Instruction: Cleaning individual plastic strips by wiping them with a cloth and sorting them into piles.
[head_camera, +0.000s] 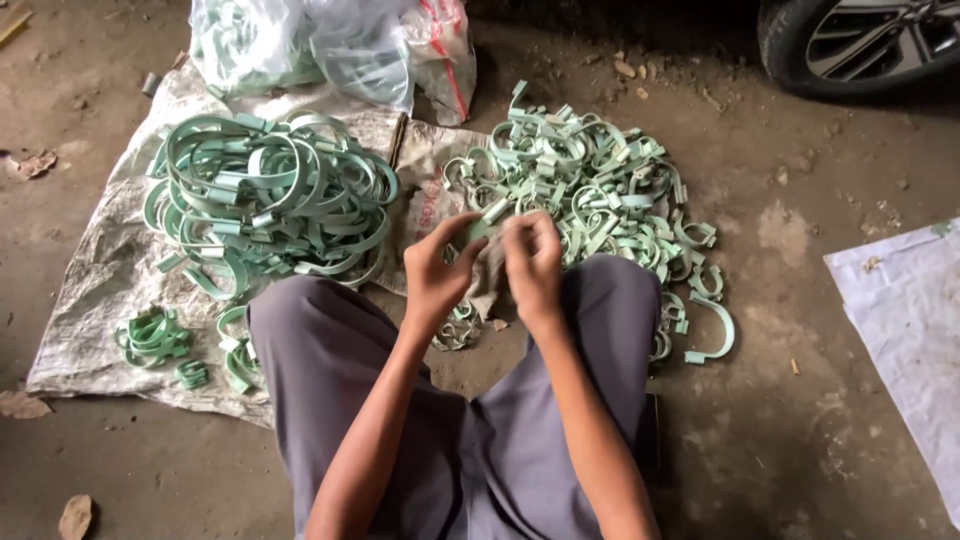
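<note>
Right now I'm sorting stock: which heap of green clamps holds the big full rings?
The left heap, lying on the woven sack. Its clamps are large closed loops; the right heap on bare ground holds smaller open hooks, just beyond both hands.

A clear plastic bag (330, 45) sits at the upper left of the frame. A car tyre (855, 42) shows at the upper right. A white sheet (905, 330) lies on the dirt floor (800, 440) at the right edge.
</note>
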